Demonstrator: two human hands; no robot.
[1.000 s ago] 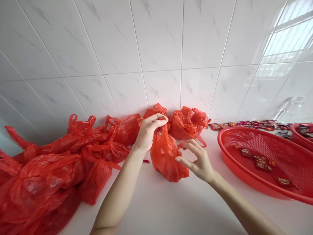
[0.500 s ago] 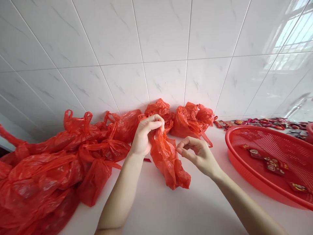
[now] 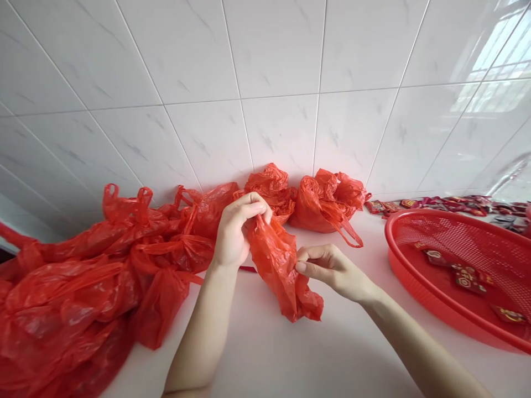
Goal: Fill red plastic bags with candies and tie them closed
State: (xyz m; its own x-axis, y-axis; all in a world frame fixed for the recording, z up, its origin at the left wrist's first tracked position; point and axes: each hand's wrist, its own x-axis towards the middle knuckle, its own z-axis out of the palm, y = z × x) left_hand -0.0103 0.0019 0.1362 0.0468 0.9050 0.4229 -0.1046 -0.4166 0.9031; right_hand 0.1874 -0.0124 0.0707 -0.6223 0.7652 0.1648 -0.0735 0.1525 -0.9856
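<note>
A crumpled red plastic bag [image 3: 276,262] hangs at a slant between my hands, over the white tabletop. My left hand [image 3: 238,226] is closed on its upper end, thumb and fingers pinching the gathered plastic. Against the bag's right edge, my right hand [image 3: 326,268] pinches the thin film between thumb and forefinger. The bag's lower end droops to the right. Part of a dark red flat strip [image 3: 248,269] shows on the table behind the bag.
Filled red bags [image 3: 70,293] are heaped at the left, and more red bags [image 3: 323,204] stand along the tiled wall. On the right is a red mesh basket [image 3: 392,243] holding several wrapped sweets [image 3: 467,277]. Small packets [image 3: 452,204] lie in a row behind it.
My left hand has moved slightly left with the bag's upper end. My right hand, just beside the bag's edge before, now pinches it, and the bag looks a little more spread.
</note>
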